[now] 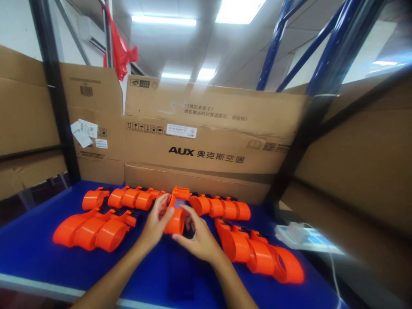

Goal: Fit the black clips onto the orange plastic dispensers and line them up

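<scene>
Orange plastic piece upright, between both hands' fingers, above blue table

Four groups of orange tape dispensers are laid out on the blue table; roughly three to four are counted per group, blur preventing exactness. One more dispenser is held at 12 o'clock. Two hands are seen.
</scene>
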A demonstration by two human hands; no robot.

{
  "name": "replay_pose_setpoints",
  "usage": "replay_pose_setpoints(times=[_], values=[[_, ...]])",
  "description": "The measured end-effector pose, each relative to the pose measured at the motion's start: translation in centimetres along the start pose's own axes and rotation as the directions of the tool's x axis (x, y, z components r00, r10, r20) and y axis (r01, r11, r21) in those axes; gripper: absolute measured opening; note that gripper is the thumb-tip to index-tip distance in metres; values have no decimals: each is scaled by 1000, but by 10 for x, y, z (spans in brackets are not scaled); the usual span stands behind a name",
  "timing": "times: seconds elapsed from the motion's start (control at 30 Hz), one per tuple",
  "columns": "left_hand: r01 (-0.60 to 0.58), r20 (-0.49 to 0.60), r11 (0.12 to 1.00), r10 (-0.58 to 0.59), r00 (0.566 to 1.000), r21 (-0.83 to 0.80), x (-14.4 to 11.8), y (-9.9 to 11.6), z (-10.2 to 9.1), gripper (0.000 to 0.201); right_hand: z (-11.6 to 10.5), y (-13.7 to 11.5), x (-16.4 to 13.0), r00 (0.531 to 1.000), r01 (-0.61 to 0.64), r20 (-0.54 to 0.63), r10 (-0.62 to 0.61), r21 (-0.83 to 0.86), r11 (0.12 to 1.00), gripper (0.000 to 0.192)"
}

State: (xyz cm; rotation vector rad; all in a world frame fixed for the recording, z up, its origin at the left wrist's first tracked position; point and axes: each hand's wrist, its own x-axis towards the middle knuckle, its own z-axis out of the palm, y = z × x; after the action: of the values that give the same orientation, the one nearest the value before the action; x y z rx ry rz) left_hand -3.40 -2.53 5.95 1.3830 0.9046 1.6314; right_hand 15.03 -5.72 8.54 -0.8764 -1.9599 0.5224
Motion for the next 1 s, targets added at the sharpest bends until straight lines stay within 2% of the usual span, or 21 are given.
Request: replay_pose_setpoints(times=[0.1,0.2,0.37,0.43,0.53,0.6,0.7,0.8,0.9,1.0], values=[[-132,205,960,82,975,247,-26,15,-8,78,-1,3,-1,999,35,-13,-35,-12,999,77],[-200,330,895,64,942,399,-41,26,-21,81,2,1,-4,993,89,75,-88,-10,996,82],[-285,458,838,48,888,465,-45,30,-50,85,4,-6,-7,976,133,175,-132,8,991,80],[-316,458,764,30,889,563,-48,31,-64,86,2,-7,-6,976,120,180,-120,14,993,70],[-352,427,546,-13,904,761,-51,36,-86,82,-4,-3,-4,991,61,116,-62,11,998,51],[-388,436,408,-28,900,827,-50,40,-99,80,-7,0,-2,999,20,43,-21,22,1000,42],[-453,485,280,-57,872,847,-43,46,-114,77,-9,5,-2,999,-15,-37,17,54,998,37],[-499,529,227,-93,843,836,-35,47,-123,77,-9,8,-2,995,-28,-96,34,67,997,35],[-527,562,234,-119,818,817,-28,46,-131,77,-10,9,-2,985,-23,-167,36,75,997,31],[-536,571,228,-129,811,813,-23,47,-144,87,-11,10,-2,973,-4,-229,24,91,996,29]])
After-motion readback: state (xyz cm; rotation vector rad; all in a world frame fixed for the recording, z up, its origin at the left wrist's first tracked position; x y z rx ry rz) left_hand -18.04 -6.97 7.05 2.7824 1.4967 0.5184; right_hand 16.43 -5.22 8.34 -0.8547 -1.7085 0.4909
